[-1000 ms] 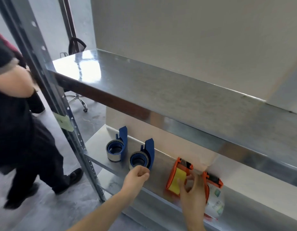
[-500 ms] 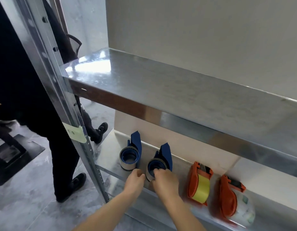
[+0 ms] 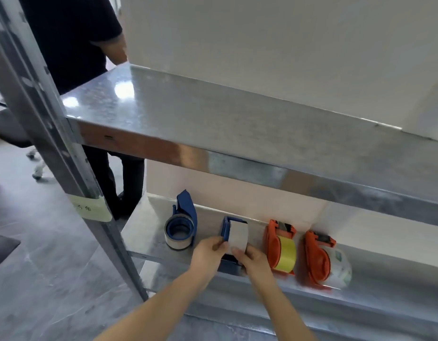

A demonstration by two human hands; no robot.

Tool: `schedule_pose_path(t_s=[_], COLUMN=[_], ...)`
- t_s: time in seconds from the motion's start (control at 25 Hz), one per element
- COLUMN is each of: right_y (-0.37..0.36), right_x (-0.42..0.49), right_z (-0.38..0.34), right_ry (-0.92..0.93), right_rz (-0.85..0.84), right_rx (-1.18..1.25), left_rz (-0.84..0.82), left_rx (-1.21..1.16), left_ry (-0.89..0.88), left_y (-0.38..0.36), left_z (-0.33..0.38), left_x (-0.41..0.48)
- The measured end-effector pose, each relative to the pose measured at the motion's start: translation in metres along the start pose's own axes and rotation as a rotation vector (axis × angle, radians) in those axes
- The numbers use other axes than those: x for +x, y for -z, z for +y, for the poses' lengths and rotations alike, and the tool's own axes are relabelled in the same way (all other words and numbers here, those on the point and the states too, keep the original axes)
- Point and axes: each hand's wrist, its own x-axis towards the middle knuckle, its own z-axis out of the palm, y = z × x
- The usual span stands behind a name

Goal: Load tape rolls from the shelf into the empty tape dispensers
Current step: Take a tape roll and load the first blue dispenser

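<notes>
- Blue dispenser (image 3: 228,226) stands on edge on the lower shelf (image 3: 149,232), both hands closed on it: left hand (image 3: 208,253) bracing its side, right hand (image 3: 255,260) pressing the pale tape roll (image 3: 238,236), apparently to seat it.
- Second blue dispenser (image 3: 182,223) lies left; two orange dispensers (image 3: 278,247) stand right, apparently loaded.

We see a brushed, glossy metal shelf (image 3: 237,124), smooth blue plastic dispensers (image 3: 186,212), glossy orange plastic ones (image 3: 273,244), shiny yellow tape (image 3: 285,254), a matt paper label (image 3: 91,210) and polished grey floor (image 3: 41,279).
</notes>
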Motion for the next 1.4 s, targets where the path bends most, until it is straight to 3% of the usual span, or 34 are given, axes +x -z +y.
schedule_pose_path(t_s=[0.28,0.44,0.64,0.92,1.4], right_y=[-0.008,-0.012,-0.007,0.002,0.072], right_x=[-0.011,-0.017,-0.027,-0.051,-0.101], right_z=[0.009,0.011,0.007,-0.012,-0.034], right_ry=[0.051,0.03,0.013,0.071,0.124], right_rz=[0.247,0.311,0.433,0.436,0.472], right_rx=[-0.014,0.109,0.135,0.036,0.09], left_rz=[0.068,0.106,0.134,0.158,0.203], left_rx=[-0.111,-0.141,-0.021,0.106,0.185], left_ry=[0.079,0.095,0.091,0.055,0.009], left_y=[0.004,0.009,0.011,-0.008,-0.008], left_z=[-0.012,-0.017,-0.017,-0.011,-0.004], left_x=[-0.005,-0.005,-0.007,-0.012,-0.019])
